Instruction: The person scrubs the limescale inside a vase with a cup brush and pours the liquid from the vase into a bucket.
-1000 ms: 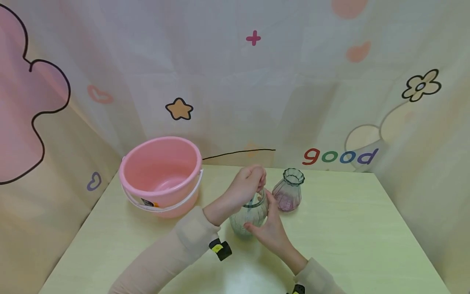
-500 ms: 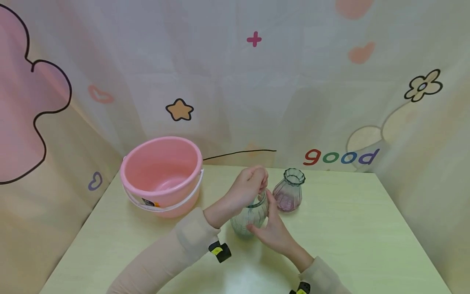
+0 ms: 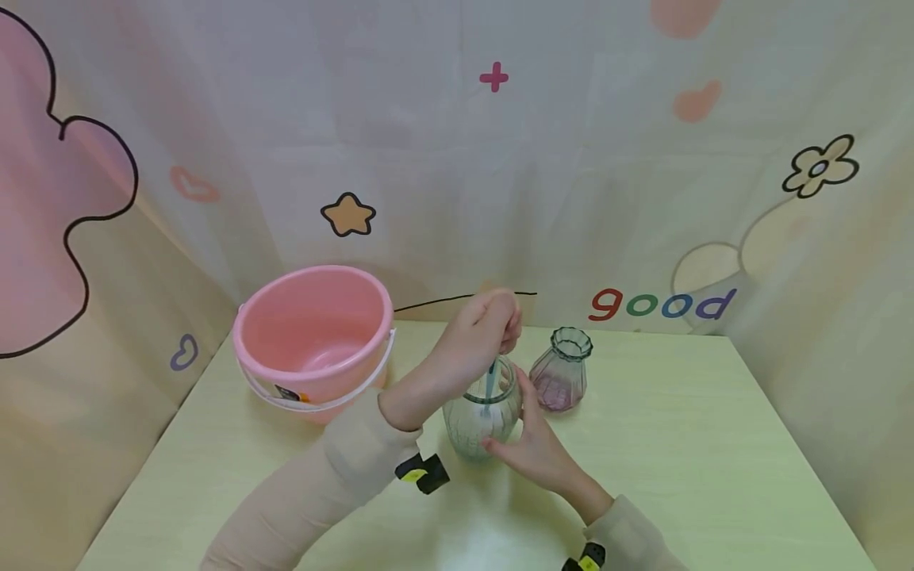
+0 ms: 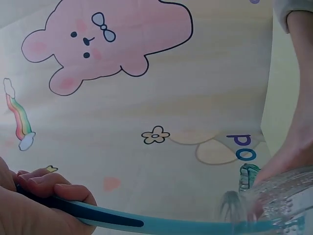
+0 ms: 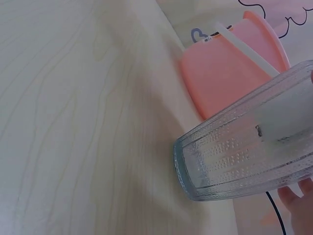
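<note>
My left hand (image 3: 481, 337) is closed in a fist above the mouth of a clear ribbed glass vase (image 3: 467, 432). It grips a brush by its light and dark blue handle (image 4: 181, 226), which runs down into the vase. In the right wrist view a pale blurred shape shows inside the glass; the brush head is not clear. My right hand (image 3: 539, 452) holds the vase from the right side, thumb in front and fingers behind. Just beyond it stands a second glass vase (image 3: 560, 381), green at the neck and purple at the base.
A pink bucket (image 3: 314, 321) with a white handle stands at the back left of the pale wooden table (image 3: 685, 460). Behind the table hangs a printed curtain (image 3: 428, 159) with stars, hearts and the word "good".
My left hand first stays low at the vase's mouth, then rises, so more of the blue handle shows. The right hand keeps its hold on the vase.
</note>
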### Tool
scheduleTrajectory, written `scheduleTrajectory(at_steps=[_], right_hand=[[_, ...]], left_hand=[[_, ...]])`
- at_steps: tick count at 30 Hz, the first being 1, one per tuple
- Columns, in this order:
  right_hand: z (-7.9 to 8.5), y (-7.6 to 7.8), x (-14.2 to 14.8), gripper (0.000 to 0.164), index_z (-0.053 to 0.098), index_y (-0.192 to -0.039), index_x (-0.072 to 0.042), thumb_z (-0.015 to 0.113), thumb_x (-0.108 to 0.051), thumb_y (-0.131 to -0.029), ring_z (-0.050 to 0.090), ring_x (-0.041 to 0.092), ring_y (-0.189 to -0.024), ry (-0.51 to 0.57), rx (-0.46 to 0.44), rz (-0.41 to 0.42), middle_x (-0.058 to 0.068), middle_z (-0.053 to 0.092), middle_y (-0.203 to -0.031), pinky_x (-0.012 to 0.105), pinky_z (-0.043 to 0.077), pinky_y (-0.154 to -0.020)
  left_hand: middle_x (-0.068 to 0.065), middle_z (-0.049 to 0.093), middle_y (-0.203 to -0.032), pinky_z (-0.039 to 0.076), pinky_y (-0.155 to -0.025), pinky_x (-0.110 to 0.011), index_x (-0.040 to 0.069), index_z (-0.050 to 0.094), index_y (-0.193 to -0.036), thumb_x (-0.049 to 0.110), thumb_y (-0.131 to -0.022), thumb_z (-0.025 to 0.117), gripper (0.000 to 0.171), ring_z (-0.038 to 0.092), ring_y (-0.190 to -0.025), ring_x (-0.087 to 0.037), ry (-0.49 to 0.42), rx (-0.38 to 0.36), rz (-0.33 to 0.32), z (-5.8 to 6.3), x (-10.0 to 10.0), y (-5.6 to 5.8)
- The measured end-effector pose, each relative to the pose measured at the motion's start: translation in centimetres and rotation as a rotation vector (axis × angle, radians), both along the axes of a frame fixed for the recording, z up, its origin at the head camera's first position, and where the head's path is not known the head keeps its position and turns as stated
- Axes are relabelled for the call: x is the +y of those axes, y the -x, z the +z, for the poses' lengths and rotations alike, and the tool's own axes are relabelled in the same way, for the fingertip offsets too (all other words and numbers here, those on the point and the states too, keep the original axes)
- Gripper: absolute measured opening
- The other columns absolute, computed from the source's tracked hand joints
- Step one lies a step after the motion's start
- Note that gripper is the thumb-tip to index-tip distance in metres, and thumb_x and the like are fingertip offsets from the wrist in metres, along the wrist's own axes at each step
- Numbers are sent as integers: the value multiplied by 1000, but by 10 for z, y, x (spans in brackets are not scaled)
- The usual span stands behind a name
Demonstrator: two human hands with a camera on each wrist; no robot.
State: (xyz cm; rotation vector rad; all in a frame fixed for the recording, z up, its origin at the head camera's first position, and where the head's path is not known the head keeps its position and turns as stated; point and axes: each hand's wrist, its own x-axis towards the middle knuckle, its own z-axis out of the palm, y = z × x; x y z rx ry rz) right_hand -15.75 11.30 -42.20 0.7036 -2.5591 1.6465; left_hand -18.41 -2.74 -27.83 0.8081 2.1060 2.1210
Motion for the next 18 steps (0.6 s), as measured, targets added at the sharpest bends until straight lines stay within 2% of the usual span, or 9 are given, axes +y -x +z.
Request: scheduleTrajectory(at_steps=[9,13,18], right_hand=[[-5,4,-1,95,7,-141,-13,73,-14,-72,28,34,-126,26,81,2,22,21,-142,56,33,-93],[-6,4,-2,95,9,-141,-12,74,-13,-71,32,31,-124,25,83,-19,23,25,-140,55,35,-92],[-8,4,-2,96,10,-141,-13,75,-12,-70,30,29,-125,19,66,-42,23,25,-140,55,34,-93]], left_hand=[[-8,31,-63,28,-55,-27,2,33,-69,9,-88,27,22,30,-56,-21,-51,2,-18,21,-3,0],[-8,31,-62,28,-54,-27,2,33,-68,7,-88,27,21,30,-56,-21,-63,9,-31,21,-3,0],[-9,31,-62,28,-53,-27,2,33,-68,8,-90,27,23,30,-55,-22,-52,28,-34,16,-4,-1]])
